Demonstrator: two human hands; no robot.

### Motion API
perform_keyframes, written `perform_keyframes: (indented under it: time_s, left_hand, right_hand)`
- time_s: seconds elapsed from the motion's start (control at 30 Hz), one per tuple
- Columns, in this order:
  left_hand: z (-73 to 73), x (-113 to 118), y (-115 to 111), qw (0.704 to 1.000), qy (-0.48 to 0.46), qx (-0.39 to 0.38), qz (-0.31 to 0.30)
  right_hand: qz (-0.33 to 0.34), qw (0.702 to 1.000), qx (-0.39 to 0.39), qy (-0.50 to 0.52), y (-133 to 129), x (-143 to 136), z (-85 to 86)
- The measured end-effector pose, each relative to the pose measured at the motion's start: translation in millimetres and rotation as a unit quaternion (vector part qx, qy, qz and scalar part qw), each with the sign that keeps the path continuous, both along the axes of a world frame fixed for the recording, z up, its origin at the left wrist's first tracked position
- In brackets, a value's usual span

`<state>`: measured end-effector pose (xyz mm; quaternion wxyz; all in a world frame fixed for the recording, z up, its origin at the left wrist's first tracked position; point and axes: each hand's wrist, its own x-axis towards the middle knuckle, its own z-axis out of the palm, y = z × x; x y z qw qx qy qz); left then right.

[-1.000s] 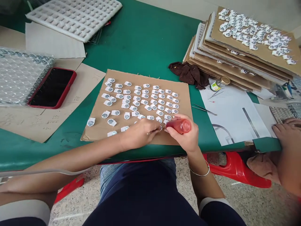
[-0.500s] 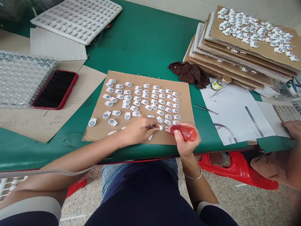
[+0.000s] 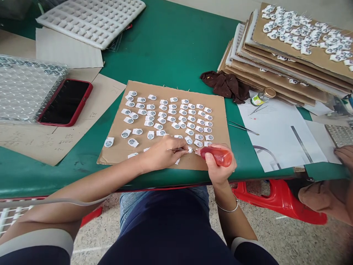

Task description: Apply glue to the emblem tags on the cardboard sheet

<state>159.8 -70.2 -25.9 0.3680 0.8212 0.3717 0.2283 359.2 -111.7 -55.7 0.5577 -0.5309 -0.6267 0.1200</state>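
Observation:
My left hand (image 3: 162, 152) is closed around thin metal tweezers (image 3: 176, 149), their tips pointing right at a small round white piece (image 3: 190, 149). In my right hand (image 3: 220, 169) is a squeeze bottle (image 3: 217, 156) of red liquid, tilted so its nozzle points left at that same piece. Whether the nozzle or the tweezers touch the piece I cannot tell. Both hands are over the near edge of a cardboard sheet (image 3: 116, 147). Rows of small round pieces with white tabs (image 3: 150, 135) lie on the sheet; my left hand hides some of them.
Left are a red-cased phone (image 3: 64, 103), a clear plastic tray (image 3: 24, 92) and a white foam tray (image 3: 93, 22). Right are a brown cloth (image 3: 226, 85), a small jar (image 3: 263, 96), loose tweezers (image 3: 244, 127), papers and stacked cardboard sheets (image 3: 256, 48). Another person's hand (image 3: 344, 154) is at the far right.
The view has shifted slightly. My hands keep almost the same pose, with the bottle nozzle and the tweezers still at the same small piece.

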Motion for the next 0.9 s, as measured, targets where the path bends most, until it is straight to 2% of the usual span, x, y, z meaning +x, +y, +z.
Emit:
perform_keyframes:
  time_s: [0.4,0.9]
  left_hand:
    - [0.5,0.2,0.5,1.000,0.001,0.001,0.001]
    - [1.1,0.0,-0.1,1.000,0.002,-0.006,0.000]
  right_hand:
    - [0.015,0.999,0.028,-0.030,-1.7,-0.1,1.5]
    - [0.024,0.999,0.027,-0.037,-4.0,1.3,-0.6]
